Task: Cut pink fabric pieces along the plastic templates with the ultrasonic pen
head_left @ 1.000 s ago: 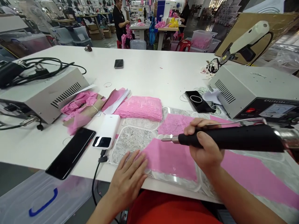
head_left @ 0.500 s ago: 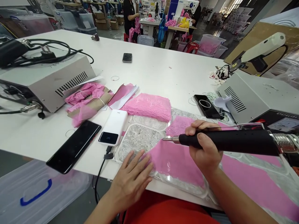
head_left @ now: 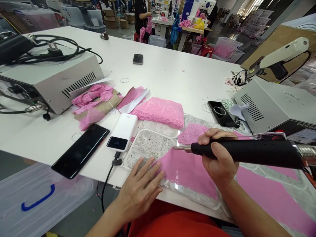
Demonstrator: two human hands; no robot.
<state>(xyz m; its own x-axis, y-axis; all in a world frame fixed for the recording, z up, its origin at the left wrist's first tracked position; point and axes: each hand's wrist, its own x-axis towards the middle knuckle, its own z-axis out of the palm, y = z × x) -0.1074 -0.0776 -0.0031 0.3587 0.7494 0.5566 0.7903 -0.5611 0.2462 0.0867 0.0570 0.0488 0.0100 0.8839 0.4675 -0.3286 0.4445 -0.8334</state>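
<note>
My right hand (head_left: pixel 221 161) is wrapped round a black ultrasonic welding handpiece (head_left: pixel 249 153) with a thin lever along its top. The metal tip points left and is at the upper left edge of a pink fabric piece (head_left: pixel 190 172); whether it touches is hard to tell. Flat on that fabric's left end lies my left hand (head_left: pixel 142 189), fingers stretched and slightly spread. Under the fabric is a clear plastic mat with a worn, speckled surface (head_left: pixel 150 144). Behind the handpiece's tip lies a smaller pink lace piece (head_left: pixel 191 132). A stack of pink lace pieces (head_left: pixel 159 112) rests farther back.
Left of the mat are a white power bank (head_left: pixel 123 128) with a cable and a black phone (head_left: pixel 81 151). Grey machine boxes (head_left: pixel 49 79) flank the table. Another phone (head_left: pixel 221 113) lies at right. Bundled pink fabric (head_left: pixel 93 98) sits behind. People work beyond the table.
The camera view has shifted slightly, so the scene sits a little to the right. Both hands and the handpiece keep nearly the same place over the fabric.
</note>
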